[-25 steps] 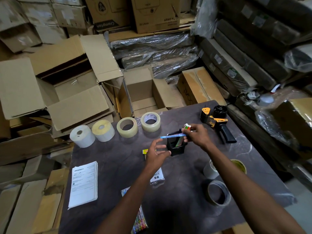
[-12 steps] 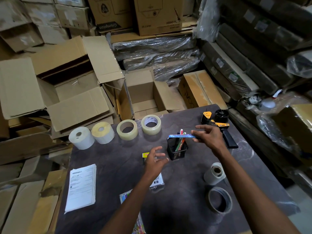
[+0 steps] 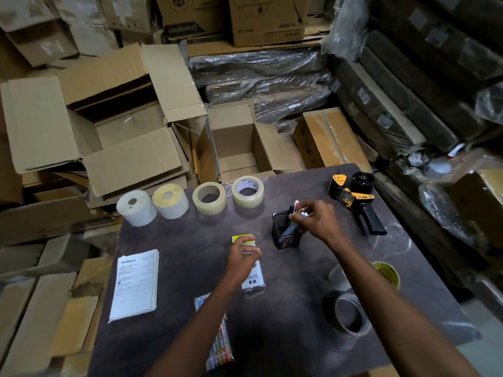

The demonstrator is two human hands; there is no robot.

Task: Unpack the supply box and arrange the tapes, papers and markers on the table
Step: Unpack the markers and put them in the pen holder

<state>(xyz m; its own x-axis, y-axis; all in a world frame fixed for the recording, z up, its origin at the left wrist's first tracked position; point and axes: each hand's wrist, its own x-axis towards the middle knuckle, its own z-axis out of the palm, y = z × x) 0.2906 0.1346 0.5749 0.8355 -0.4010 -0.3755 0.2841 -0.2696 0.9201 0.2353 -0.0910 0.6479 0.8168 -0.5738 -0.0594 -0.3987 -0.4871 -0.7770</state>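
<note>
A black mesh holder with several pens stands mid-table. My right hand is over it and pinches a blue pen that tilts down into the holder. My left hand curls its fingers round a clear packet with a yellow top that lies flat on the table. Along the far edge stand two white label rolls and two clear tape rolls. A stack of printed papers lies at the left.
A yellow and black tape dispenser lies at the far right. A grey tape roll, a white roll and a yellowish roll sit under my right forearm. A colourful packet lies near the front. An open cardboard box stands behind the table.
My right hand has swung the blue pen from level above the holder to tilted down into it. My left hand has drawn back from the holder and closed on the packet.
</note>
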